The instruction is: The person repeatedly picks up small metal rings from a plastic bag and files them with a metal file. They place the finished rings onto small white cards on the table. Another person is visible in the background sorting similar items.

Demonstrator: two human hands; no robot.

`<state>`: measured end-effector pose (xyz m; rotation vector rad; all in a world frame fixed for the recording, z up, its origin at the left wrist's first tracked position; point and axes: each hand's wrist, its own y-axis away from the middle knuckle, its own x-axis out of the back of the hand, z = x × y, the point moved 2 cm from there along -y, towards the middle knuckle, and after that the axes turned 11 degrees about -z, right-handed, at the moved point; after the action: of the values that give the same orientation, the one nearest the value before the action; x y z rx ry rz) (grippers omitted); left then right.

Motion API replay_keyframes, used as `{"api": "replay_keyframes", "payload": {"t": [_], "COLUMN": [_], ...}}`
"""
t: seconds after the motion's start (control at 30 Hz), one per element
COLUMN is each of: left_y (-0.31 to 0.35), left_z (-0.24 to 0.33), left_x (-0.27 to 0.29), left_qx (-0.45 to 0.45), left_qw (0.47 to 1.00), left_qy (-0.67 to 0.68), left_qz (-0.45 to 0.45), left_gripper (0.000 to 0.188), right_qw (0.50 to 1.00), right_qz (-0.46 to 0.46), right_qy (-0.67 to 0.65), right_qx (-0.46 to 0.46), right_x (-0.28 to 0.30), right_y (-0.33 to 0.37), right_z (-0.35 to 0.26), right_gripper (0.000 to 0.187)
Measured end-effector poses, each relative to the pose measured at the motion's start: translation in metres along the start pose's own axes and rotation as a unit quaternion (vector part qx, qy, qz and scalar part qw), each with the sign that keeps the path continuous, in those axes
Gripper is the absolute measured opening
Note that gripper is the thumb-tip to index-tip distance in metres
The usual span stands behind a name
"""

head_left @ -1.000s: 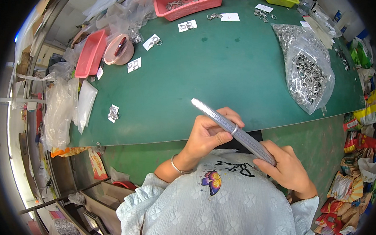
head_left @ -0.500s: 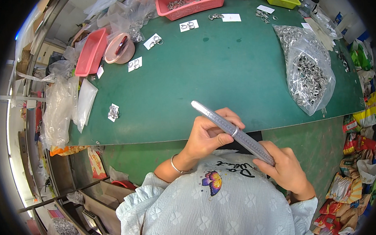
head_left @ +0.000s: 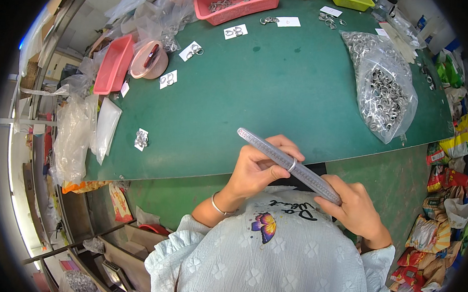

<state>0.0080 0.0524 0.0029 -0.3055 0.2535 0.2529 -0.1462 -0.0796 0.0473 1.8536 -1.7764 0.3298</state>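
A grey metal ring mandrel (head_left: 316, 182) with fine markings slants in front of my chest, its narrow tip to the upper left. Around its shaft, near the middle, sits a silver ring (head_left: 293, 165). My left hand (head_left: 262, 165) is closed at that spot, thumb and fingers pinching the ring against the mandrel. Some of the left fingers are hidden behind the shaft. The mandrel's thick lower end is wrapped by my right hand (head_left: 352, 207), also closed. Both hands are just off the near edge of the green table (head_left: 220, 109).
A clear bag full of rings (head_left: 386, 100) lies on the right. Small white cards with rings (head_left: 141, 139) are spread along the left and far sides. Pink baskets (head_left: 115, 65), a round pink tub (head_left: 149, 64) and a yellow-green tray (head_left: 351, 1) stand around the edge.
The mandrel has rolled slightly, so markings now show near its tip, and the tip has dipped a little. Both hands keep their grip in nearly the same place.
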Motion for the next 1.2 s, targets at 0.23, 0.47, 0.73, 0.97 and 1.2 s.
{"api": "replay_keyframes", "payload": {"t": [0.23, 0.47, 0.73, 0.97, 1.2], "left_y": [-0.001, -0.001, -0.002, -0.003, -0.002], "left_z": [-0.003, -0.009, -0.011, -0.009, -0.015], "left_x": [0.001, 0.005, 0.006, 0.006, 0.007], "left_qx": [0.012, -0.001, -0.006, 0.000, 0.010], "left_qw": [1.000, 0.999, 0.998, 0.998, 0.998], "left_qy": [0.013, 0.045, 0.050, 0.051, 0.058], "left_qz": [-0.002, -0.029, -0.033, -0.045, -0.033], "left_gripper": [0.036, 0.034, 0.034, 0.035, 0.038], "right_qw": [0.994, 0.991, 0.991, 0.991, 0.991], "right_qz": [-0.054, -0.075, -0.083, -0.081, -0.094], "right_qy": [-0.093, -0.103, -0.103, -0.098, -0.091], "right_qx": [-0.027, -0.031, -0.032, -0.035, -0.039], "right_x": [0.002, 0.001, 0.003, 0.001, 0.002], "right_y": [-0.001, -0.001, -0.002, 0.000, -0.001], "right_z": [0.002, 0.001, -0.002, -0.004, -0.005], "right_gripper": [0.026, 0.026, 0.026, 0.026, 0.025]}}
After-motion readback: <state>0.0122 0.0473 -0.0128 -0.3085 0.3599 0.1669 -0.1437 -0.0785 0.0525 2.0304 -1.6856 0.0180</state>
